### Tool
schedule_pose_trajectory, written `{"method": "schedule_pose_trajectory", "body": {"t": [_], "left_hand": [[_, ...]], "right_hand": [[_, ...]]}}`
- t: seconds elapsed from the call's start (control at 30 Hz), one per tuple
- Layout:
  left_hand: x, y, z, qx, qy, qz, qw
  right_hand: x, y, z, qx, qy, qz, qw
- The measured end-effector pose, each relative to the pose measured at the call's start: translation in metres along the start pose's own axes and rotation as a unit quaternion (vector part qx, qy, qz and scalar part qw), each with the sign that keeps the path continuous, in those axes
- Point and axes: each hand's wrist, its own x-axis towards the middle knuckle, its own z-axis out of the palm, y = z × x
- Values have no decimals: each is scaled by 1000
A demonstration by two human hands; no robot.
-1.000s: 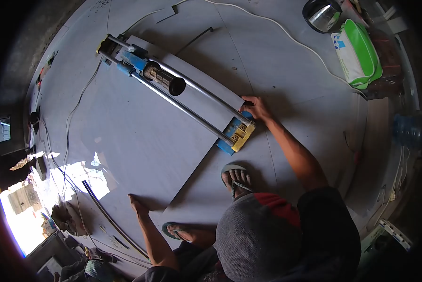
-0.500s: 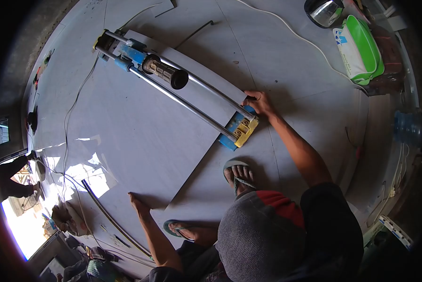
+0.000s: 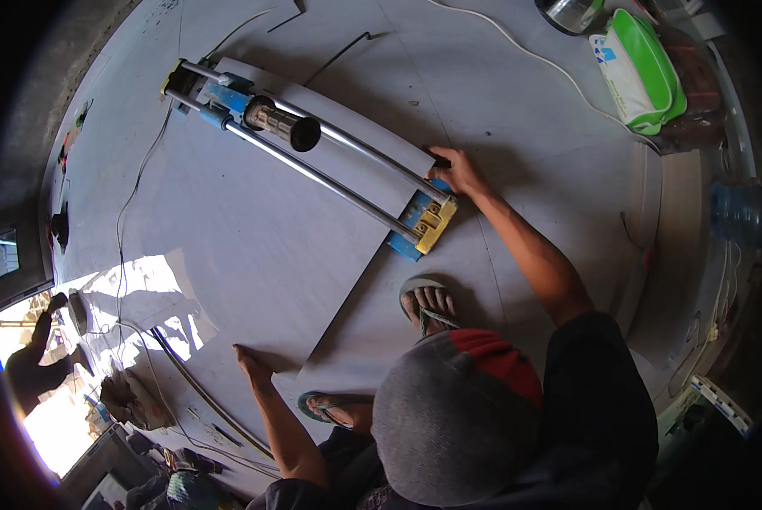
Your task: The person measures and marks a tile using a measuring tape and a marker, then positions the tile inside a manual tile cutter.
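Observation:
A large pale grey tile (image 3: 254,246) lies across a tile cutter, under its two steel rails (image 3: 321,181). The tile cutter (image 3: 432,228) has blue and yellow ends, and its dark-tipped handle (image 3: 283,125) sits toward the far end. At the tile's right corner, beside the near end of the cutter, my right hand (image 3: 459,172) is closed on the tile edge. My left hand (image 3: 254,365) grips the tile's lower edge near the other corner; its fingers are partly hidden.
Cables (image 3: 124,204) run over the tiled floor. A green and white bag (image 3: 640,76) lies upper right, near a shiny kettle-like pot (image 3: 572,13). A blue water bottle (image 3: 736,211) stands at right. Another person's legs (image 3: 41,357) show by the bright doorway.
The view has shifted slightly, moving the cutter and tile a little up and left in the picture. Both hands keep their places on the tile. The other person's legs by the doorway have moved.

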Motion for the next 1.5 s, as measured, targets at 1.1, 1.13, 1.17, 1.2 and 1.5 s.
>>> {"method": "schedule_pose_trajectory", "body": {"t": [1.1, 1.13, 1.17, 1.2, 1.5], "left_hand": [[-34, 24, 65, 117, 193, 2, 974], [-35, 26, 66, 116, 192, 2, 974], [-39, 29, 69, 116, 182, -7, 976], [-42, 33, 71, 116, 173, -17, 978], [-29, 24, 57, 121, 166, -32, 978]], "right_hand": [[97, -238, -23, -88, -173, -7, 981], [88, -182, -23, -142, -162, -94, 972], [74, -138, -25, -193, -149, -182, 953], [51, -119, -31, -275, -181, -143, 933], [15, -59, -26, -234, -124, -85, 960]]}}
